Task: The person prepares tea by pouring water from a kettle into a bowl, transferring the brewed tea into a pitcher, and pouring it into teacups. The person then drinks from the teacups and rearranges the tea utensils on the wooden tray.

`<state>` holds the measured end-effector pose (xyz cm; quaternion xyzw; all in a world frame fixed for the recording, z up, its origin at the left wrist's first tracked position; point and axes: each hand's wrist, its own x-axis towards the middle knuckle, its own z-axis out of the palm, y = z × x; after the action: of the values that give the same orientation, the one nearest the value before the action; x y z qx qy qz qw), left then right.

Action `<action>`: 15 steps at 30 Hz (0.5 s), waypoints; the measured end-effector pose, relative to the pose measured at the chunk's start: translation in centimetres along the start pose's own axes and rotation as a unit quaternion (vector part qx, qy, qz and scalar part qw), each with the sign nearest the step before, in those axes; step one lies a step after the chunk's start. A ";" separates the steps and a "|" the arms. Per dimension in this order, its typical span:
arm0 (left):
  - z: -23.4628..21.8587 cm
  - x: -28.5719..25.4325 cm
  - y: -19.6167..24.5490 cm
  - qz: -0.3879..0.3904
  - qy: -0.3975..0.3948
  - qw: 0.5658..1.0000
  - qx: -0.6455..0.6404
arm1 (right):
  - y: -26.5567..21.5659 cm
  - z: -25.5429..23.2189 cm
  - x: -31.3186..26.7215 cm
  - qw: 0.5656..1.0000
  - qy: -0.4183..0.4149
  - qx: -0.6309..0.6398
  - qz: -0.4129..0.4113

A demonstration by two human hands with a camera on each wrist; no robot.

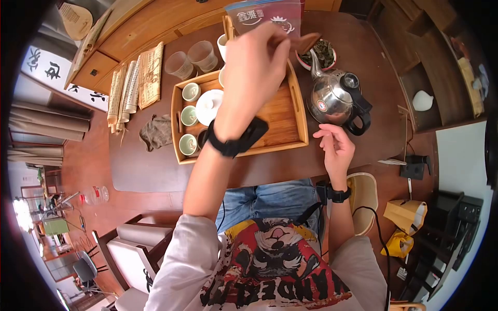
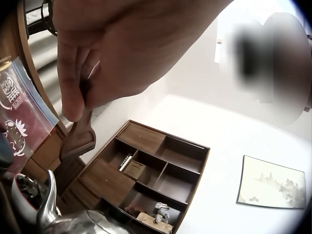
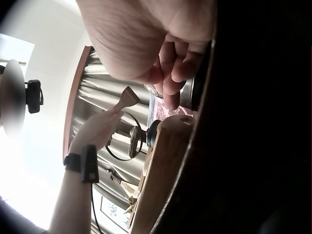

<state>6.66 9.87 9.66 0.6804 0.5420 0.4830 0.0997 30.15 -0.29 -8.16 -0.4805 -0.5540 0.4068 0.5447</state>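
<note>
Raised high over the tray, my left hand (image 1: 254, 67) grips a wooden tea scoop (image 2: 79, 139) by its handle; the scoop's flared end sticks out past the fingers. In the right wrist view the scoop (image 3: 127, 99) shows above the left hand (image 3: 97, 129). A bowl of dark tea leaves (image 1: 324, 54) lies just beyond the scoop, partly hidden by it and the kettle spout. My right hand (image 1: 337, 147), fingers loosely bent and holding nothing, is at the table's near edge, below the steel kettle (image 1: 332, 93) and close to its black handle.
The wooden tray (image 1: 280, 147) carries small green cups (image 1: 189, 115) and a white lidded bowl (image 1: 209, 103), partly behind my left arm. Clear plastic cups (image 1: 203, 55), bamboo rolls (image 1: 124, 93) and a brown cloth (image 1: 155, 133) lie left. A purple bag (image 1: 267, 18) stands behind.
</note>
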 end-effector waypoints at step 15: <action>3.9 -9.1 -4.5 0.104 -0.157 0.946 0.264 | 0.1 0.4 0.0 1.000 -0.002 -0.014 -0.028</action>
<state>7.24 5.55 -0.35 0.8021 0.5538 0.2176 -0.0510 29.79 -0.25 -8.26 -0.4717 -0.5741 0.3845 0.5478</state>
